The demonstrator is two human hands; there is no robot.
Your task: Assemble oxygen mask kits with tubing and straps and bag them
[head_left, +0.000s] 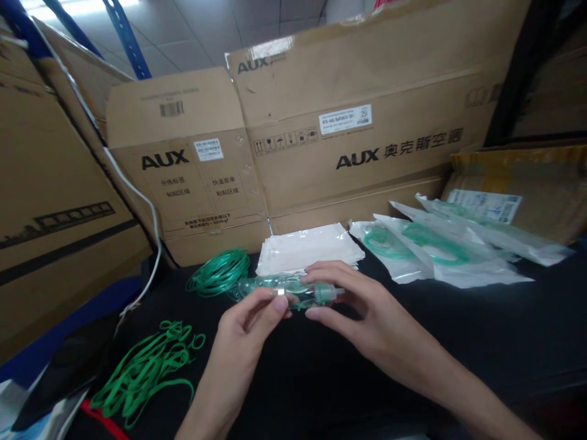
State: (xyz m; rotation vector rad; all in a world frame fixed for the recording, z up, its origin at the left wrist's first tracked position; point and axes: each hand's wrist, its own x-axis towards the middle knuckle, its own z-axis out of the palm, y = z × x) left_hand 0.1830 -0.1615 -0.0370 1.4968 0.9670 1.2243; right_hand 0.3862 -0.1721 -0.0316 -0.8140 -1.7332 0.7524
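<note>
Near the middle of the head view, a clear green-tinted plastic mask [305, 296] with a whitish connector at its right end is held above the black table. My left hand [250, 327] pinches its middle, where a small metal strip shows by the thumb. My right hand [362, 308] curves around the connector end, thumb below and fingers above. Behind the hands lies a stack of white pouches [308, 247]. A coil of green tubing [220, 272] rests left of the mask, and green elastic bands [149, 370] lie in a loose heap at the lower left.
Several clear-fronted packs with green tubing [435, 244] lie at the back right. Cardboard panels [293, 177] stand along the back, and a cardboard box [545, 189] sits at the right. A white cable [153, 220] hangs down at the left, near a dark bag-like item [68, 366].
</note>
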